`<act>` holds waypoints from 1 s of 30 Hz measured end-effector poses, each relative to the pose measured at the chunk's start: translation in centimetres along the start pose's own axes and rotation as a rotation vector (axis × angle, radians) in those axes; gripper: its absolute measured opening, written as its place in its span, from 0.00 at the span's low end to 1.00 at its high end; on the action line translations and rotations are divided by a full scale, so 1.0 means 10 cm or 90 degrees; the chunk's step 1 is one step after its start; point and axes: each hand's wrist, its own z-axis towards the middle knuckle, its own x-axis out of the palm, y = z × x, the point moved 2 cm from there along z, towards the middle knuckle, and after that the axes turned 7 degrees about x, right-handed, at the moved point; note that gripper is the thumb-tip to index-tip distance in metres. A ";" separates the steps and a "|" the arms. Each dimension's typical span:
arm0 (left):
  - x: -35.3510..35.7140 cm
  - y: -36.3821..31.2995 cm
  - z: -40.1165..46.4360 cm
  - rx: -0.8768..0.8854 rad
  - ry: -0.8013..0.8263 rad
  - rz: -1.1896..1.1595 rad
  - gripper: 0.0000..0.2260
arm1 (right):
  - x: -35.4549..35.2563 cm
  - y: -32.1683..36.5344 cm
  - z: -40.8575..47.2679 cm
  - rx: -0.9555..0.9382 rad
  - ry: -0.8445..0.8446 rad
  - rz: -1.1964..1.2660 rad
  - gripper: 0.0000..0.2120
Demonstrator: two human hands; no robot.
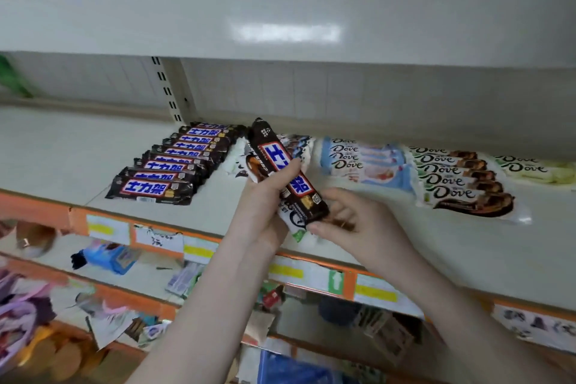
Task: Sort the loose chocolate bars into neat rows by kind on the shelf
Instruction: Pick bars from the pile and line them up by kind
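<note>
From my head camera, a pale grey shelf with an orange price-label edge crosses the frame, another shelf above it and cluttered goods at lower left. A neat row of dark bars lies at centre left; rows of Dove bars fill the right. At centre my left hand grips a small stack, the fingers curled round it, a dark bar on top, tilted. My right hand pinches the stack's lower end, fingers bent beneath it
</note>
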 end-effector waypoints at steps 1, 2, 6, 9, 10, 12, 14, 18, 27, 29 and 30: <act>-0.08 -0.07 0.02 -0.001 0.011 -0.004 0.02 | 0.10 0.07 0.03 0.006 -0.010 -0.005 0.20; -0.14 -0.13 0.02 -0.007 0.018 -0.004 0.01 | 0.15 0.12 0.06 0.015 -0.018 -0.005 0.19; -0.78 -0.63 0.14 -0.021 0.052 0.027 0.09 | 0.69 0.51 0.28 0.088 -0.034 0.133 0.13; -1.26 -1.03 0.22 -0.008 0.070 0.052 0.11 | 1.08 0.78 0.40 0.104 -0.022 0.262 0.10; -1.41 -1.13 0.24 -0.001 0.075 0.065 0.14 | 1.19 0.85 0.42 0.105 -0.023 0.297 0.08; -1.67 -1.33 0.28 0.013 0.069 0.092 0.19 | 1.36 0.96 0.46 0.104 -0.036 0.357 0.06; -1.91 -1.47 0.34 0.017 0.059 0.112 0.21 | 1.46 1.04 0.50 0.110 -0.041 0.394 0.08; -2.30 -1.67 0.47 0.018 0.065 0.216 0.17 | 1.54 1.12 0.54 0.138 -0.055 0.408 0.10; -2.59 -1.74 0.64 0.060 0.103 0.635 0.06 | 1.79 1.11 0.59 0.250 -0.111 0.255 0.09; -2.58 -1.74 0.69 0.084 0.094 0.698 0.08 | 1.80 1.11 0.61 0.251 -0.122 0.178 0.09; -2.59 -1.75 0.71 0.098 0.090 0.734 0.10 | 1.81 1.11 0.62 0.250 -0.126 0.148 0.09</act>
